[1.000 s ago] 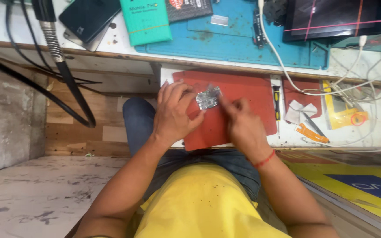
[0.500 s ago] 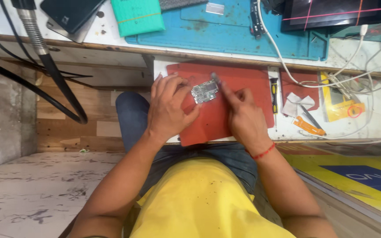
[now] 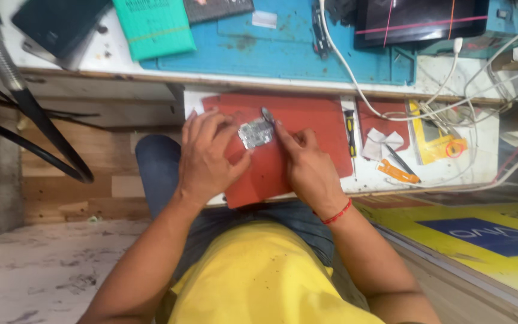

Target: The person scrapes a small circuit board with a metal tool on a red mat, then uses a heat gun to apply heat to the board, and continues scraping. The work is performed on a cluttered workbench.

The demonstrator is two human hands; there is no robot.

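Small silvery metal circuit board w/ shielding cans (image 3: 255,132) lies flat on my red rubbery work mat (image 3: 307,120), near the mat's far edge, about mid-width. It sits between both hands, long axis slanting toward the mat's far right corner. My left hand (image 3: 207,157) is spread, fingertips and thumb bracing the board's left side. My right hand (image 3: 307,165) pinches a thin metal pry tool (image 3: 267,115), tip touching the board's far right corner. Both equally close. Black-yellow screwdriver (image 3: 349,129) lies just off the mat's right edge on the white tabletop (image 3: 367,174).
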